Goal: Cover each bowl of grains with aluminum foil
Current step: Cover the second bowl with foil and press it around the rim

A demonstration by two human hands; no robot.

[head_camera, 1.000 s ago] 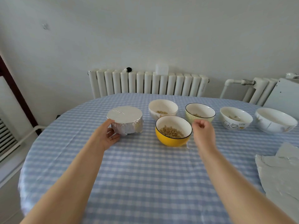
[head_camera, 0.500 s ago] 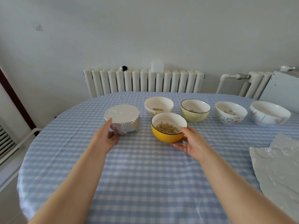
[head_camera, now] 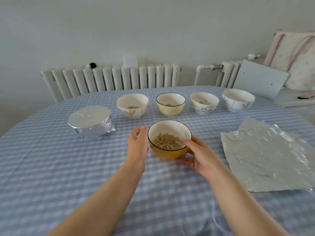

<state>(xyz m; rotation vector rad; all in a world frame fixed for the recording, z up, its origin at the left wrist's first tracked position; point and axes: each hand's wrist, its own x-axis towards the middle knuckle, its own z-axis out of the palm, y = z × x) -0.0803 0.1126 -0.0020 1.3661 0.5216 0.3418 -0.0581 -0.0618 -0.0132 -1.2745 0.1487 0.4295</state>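
A yellow bowl (head_camera: pixel 167 151) with grains stands mid-table. My right hand (head_camera: pixel 198 155) holds it, thumb at the rim and fingers curled under its near side. My left hand (head_camera: pixel 137 143) is beside the bowl's left wall with relaxed fingers; I cannot tell whether it touches. A foil-covered bowl (head_camera: pixel 91 121) sits at the left. Behind stand a white bowl (head_camera: pixel 132 106), a pale green bowl (head_camera: pixel 170 104), a cartoon-printed bowl (head_camera: pixel 204 103) and a large white bowl (head_camera: pixel 237 100). Foil sheets (head_camera: pixel 265 155) lie flat at the right.
The round table wears a blue checked cloth (head_camera: pixel 68 167). White radiators (head_camera: pixel 110 79) line the wall behind it. A grey board (head_camera: pixel 259 80) and a cushioned seat (head_camera: pixel 296 58) stand at the back right, close to the table's edge.
My left hand has left the foil-covered bowl and moved right to the yellow bowl. The yellow bowl, held by my right hand, has slid toward me. The view shifted right.
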